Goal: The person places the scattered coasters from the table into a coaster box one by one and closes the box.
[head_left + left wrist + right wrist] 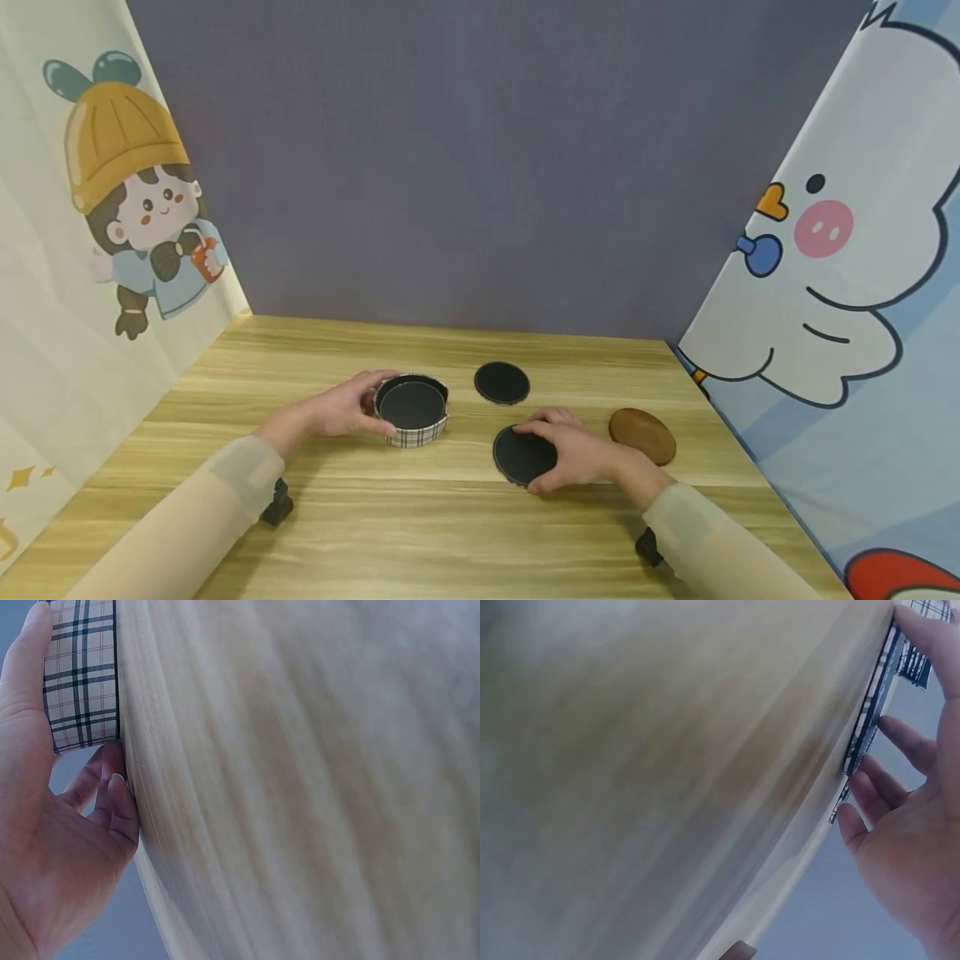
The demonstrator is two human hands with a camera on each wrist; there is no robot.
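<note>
My left hand (352, 406) grips the side of a round coaster holder (420, 436) covered in plaid, with the thumb at its near side. A black coaster (412, 404) lies inside the holder. In the left wrist view the plaid wall (82, 667) stands on the wood between thumb and fingers. My right hand (573, 454) spans a second black coaster (521, 456) lying on the table, thumb on the near edge and fingers on the far edge. From the right wrist view, this coaster's patterned rim (871, 701) shows between the fingertips.
Another black coaster (502, 382) lies farther back on the wooden table (420, 533). A brown oval object (642, 436) lies right of my right hand. A grey panel (465, 167) closes the back, and printed cloths (847, 333) flank both sides.
</note>
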